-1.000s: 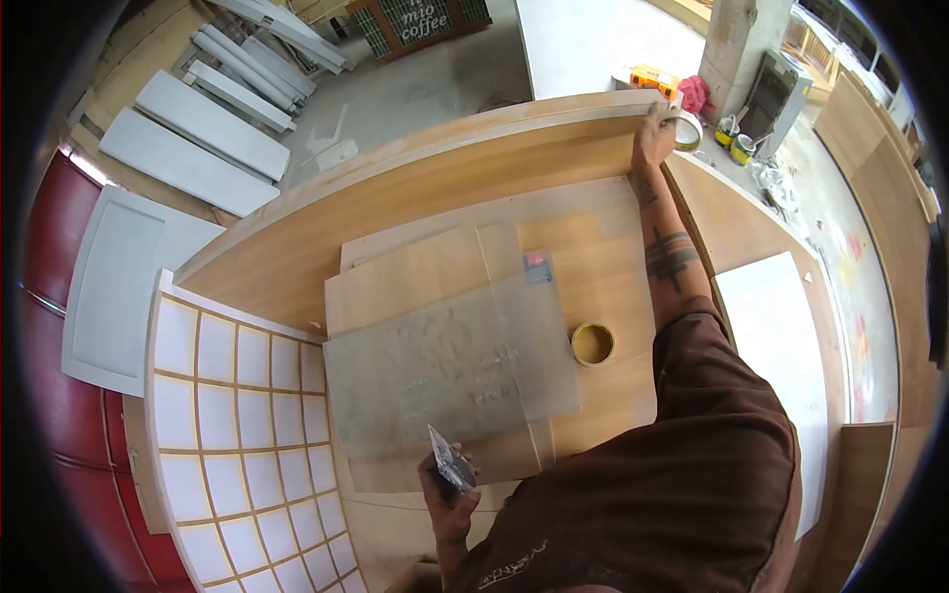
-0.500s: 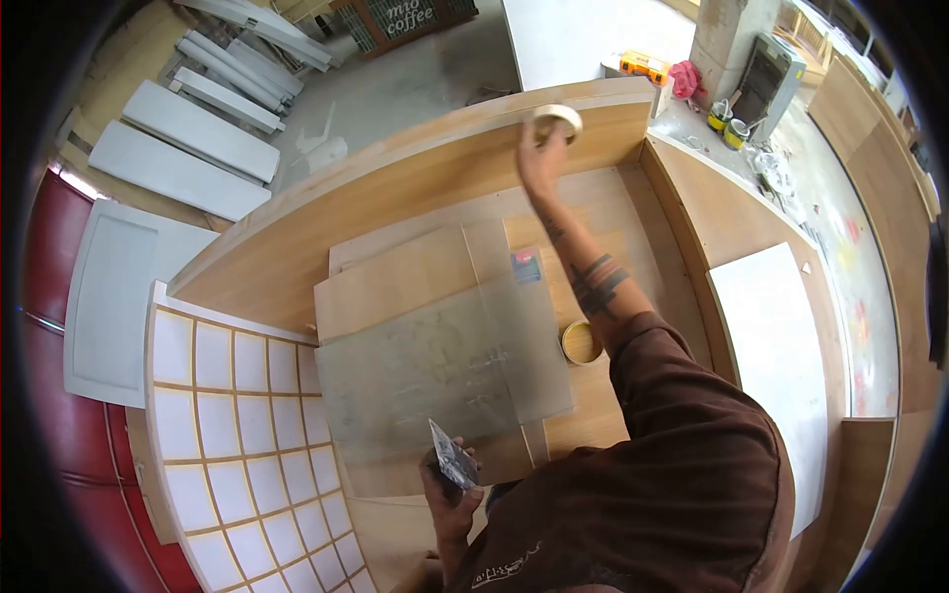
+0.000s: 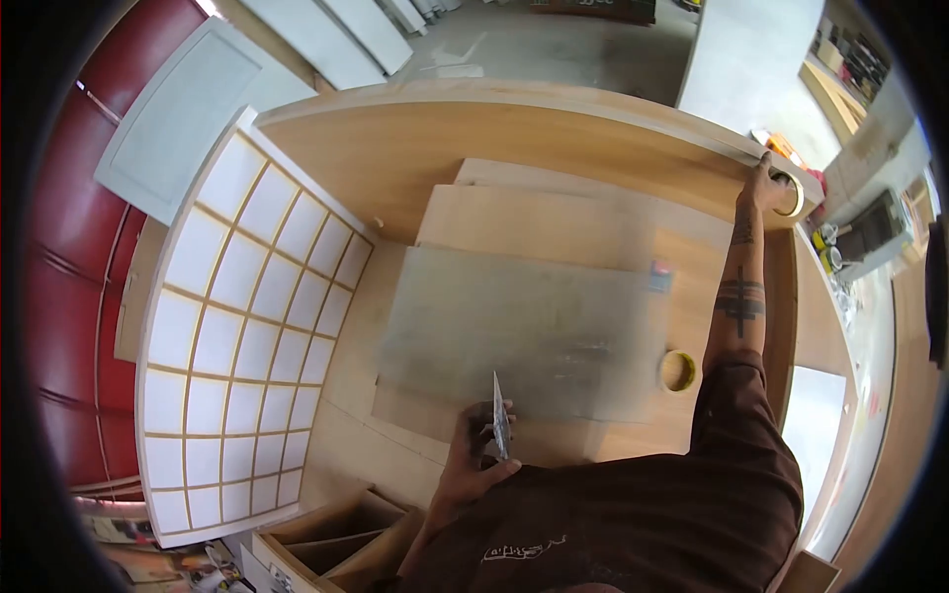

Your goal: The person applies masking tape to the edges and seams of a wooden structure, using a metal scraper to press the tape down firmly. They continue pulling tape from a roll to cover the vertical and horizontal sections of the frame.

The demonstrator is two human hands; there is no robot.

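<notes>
My left hand (image 3: 473, 450) is low in the view, near my shirt, with its fingers wrapped round a thin, grey-smeared scraper (image 3: 500, 420). The scraper's narrow edge points up. My right arm is stretched out to the far right corner of the wooden panel (image 3: 554, 128). There my right hand (image 3: 757, 188) grips a roll of masking tape (image 3: 797, 196) at the panel's top edge. A second tape roll (image 3: 678, 371) lies on the wooden surface, beside my right forearm. Between my hands is a large greyish sheet (image 3: 504, 321), blurred by motion.
A white grid-patterned panel (image 3: 232, 346) stands at the left. Beyond it are a pale door panel (image 3: 193, 119) and a red wall (image 3: 84, 326). An open wooden box (image 3: 346, 534) sits at the lower left. Paint cans (image 3: 828, 247) stand outside on the right.
The view has swung to the right. My right hand has carried the tape roll along the panel's top edge to the right corner. My left hand still holds the scraper, now turned edge-on.
</notes>
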